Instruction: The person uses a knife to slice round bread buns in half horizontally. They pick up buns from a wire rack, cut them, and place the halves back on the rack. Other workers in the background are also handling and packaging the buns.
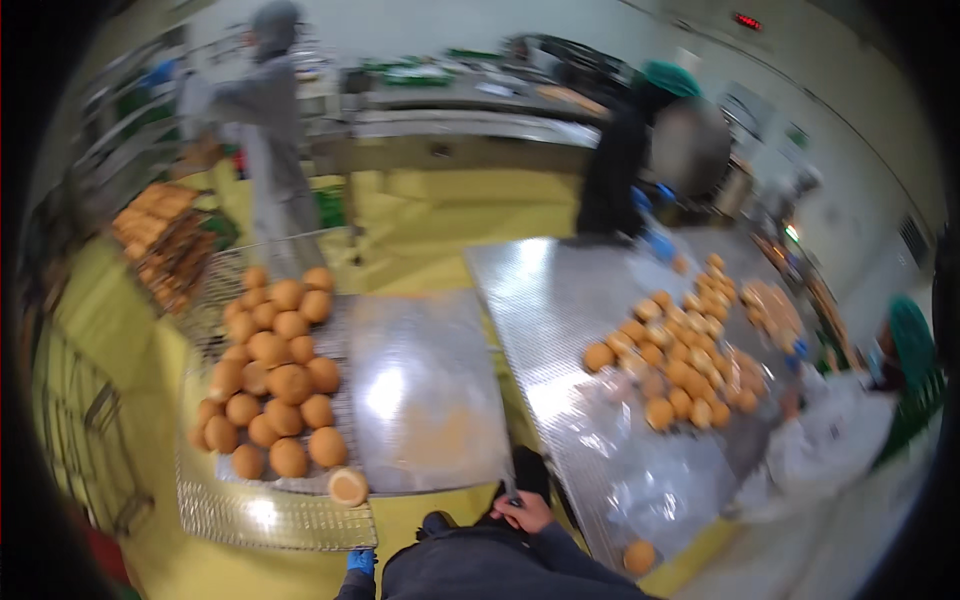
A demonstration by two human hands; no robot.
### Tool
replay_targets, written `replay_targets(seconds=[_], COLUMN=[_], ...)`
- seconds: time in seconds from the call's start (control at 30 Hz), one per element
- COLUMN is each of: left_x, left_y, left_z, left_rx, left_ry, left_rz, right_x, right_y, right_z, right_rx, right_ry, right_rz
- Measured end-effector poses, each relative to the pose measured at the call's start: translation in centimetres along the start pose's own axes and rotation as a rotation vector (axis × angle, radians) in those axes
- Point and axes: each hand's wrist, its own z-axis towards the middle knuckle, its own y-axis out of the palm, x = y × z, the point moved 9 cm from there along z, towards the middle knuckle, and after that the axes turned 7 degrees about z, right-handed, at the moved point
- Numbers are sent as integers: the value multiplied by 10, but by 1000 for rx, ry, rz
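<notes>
A person is looking down at a wire rack [262,515] carrying golden buns [275,375] beside a bare clear sheet [430,395], so roughly half seems filled. A second tabletop [545,300] is holding more buns. The right hand [524,513] is gripping the sheet's edge; the gloved left hand [360,560] is too hidden to tell.

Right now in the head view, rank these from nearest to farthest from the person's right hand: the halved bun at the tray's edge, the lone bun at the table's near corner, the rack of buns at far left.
From the right hand:
1. Lone bun, right, at the table's near corner.
2. Halved bun, left, at the tray's edge.
3. Rack of buns, far upper left.
</notes>
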Motion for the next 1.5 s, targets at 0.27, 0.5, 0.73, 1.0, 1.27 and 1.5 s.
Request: replay_targets(seconds=[0.27,0.5,0.73,1.0,1.27,1.5], left_x=[-80,18,67,65,70,59], left_y=[-115,-139,-156,-154,-152,-158], left_z=[-26,-62,-58,-49,-52,-41], left_rx=[371,637,896,926,989,949], left_ry=[-363,46,169,147,78,42], left_rz=[-746,-1404,-1161,-1101,-1042,-1108], right_x=[7,9,-16,-8,-34,4], right_y=[-2,6,46,-38,-99,-137], right_z=[9,28,43,73,28,18], right_rx=[53,26,-73,260,575,701], right_ry=[49,101,15,-309,-287,-379], right_rz=[71,35,-112,-103,41,-168])
